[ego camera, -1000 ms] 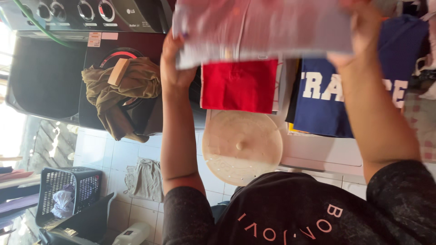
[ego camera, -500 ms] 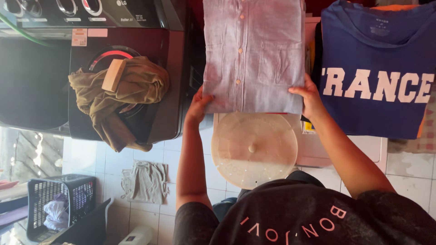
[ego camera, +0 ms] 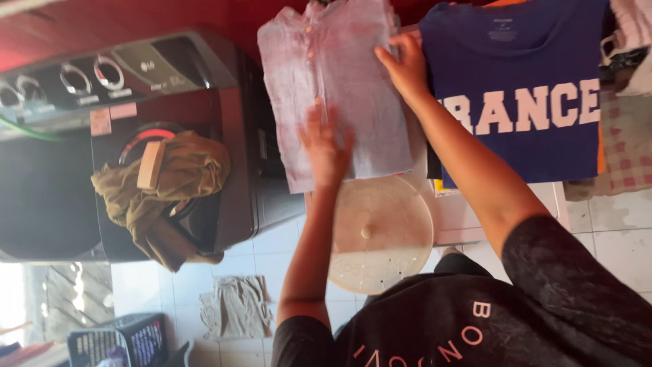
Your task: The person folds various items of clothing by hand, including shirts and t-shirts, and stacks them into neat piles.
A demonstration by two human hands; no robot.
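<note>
Left hand (ego camera: 326, 146) and right hand (ego camera: 406, 66), apart, fingers spread, press flat on folded lilac button shirt (ego camera: 336, 88) beside navy T-shirt (ego camera: 523, 95).

The folded shirt (ego camera: 333, 81) is pale lilac, the T-shirt (ego camera: 523, 102) navy with white letters, the round lid (ego camera: 380, 234) cream.

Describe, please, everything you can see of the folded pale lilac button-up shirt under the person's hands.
The folded pale lilac button-up shirt looks like thin woven cloth, slightly mottled. It lies flat, folded into a tall rectangle, collar end away from the person, with a row of small buttons down its left part. The left hand presses flat on its lower middle; the right hand rests on its right edge. Beside it lies a navy blue T-shirt; below its near edge sits a round cream plastic lid.
</note>
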